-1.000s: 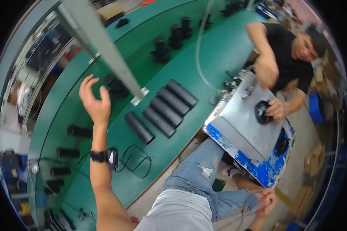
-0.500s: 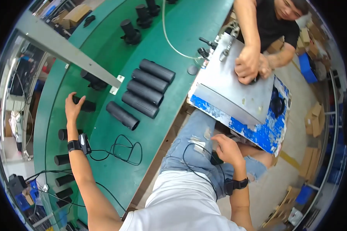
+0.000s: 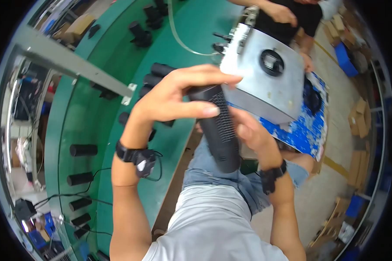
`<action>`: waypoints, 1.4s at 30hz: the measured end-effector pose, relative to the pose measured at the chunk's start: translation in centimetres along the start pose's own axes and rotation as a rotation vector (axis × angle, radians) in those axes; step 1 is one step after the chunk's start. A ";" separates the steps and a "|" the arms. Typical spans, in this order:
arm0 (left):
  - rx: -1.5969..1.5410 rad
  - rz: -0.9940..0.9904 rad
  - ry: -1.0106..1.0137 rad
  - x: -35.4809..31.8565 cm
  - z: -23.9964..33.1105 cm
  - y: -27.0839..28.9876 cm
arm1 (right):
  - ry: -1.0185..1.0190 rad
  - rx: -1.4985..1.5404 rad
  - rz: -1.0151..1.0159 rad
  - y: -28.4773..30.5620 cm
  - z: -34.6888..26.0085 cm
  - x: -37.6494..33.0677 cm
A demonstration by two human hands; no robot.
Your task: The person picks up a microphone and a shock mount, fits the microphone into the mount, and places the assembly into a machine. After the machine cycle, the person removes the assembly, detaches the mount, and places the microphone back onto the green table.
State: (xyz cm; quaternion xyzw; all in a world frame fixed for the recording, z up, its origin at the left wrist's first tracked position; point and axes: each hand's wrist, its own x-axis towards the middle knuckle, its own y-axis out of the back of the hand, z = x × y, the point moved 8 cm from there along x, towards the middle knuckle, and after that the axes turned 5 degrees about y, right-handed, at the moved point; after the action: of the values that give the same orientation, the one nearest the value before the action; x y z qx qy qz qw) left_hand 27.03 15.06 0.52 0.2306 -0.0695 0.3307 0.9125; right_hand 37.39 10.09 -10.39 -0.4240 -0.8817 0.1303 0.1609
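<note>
- While a black tube (image 3: 224,139) is held tilted in front of the lap, clear of the tabletop (image 3: 196,26), its upper end is clasped by the left hand (image 3: 172,95).
- Its side is met by the right hand (image 3: 253,132); how far that grip is closed cannot be told, the fingers being partly hidden.
- Picking up is judged done for this tube; it is not set down on the box (image 3: 287,89).
- Other tubes (image 3: 161,68) are left lying on the tabletop.
</note>
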 end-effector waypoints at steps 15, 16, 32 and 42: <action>-0.952 0.171 0.338 3.8 -10.9 -16.5 | 0.495 0.026 0.703 10.8 -8.0 -7.0; -0.943 0.185 0.320 4.3 -10.8 -16.9 | 0.501 0.039 0.658 11.1 -8.1 -7.0; -0.960 0.159 0.344 4.2 -14.7 -13.6 | 0.544 -0.741 0.756 22.2 -16.2 2.4; -1.048 0.183 0.398 2.0 -15.4 -13.1 | 0.507 -0.885 1.007 24.7 -8.4 2.3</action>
State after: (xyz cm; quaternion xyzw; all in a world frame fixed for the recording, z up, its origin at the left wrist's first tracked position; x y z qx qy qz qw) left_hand 36.48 14.57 -17.49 -0.3269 -0.0708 0.3669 0.8680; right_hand 56.79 27.64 -11.33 -0.8223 -0.4843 -0.2837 0.0941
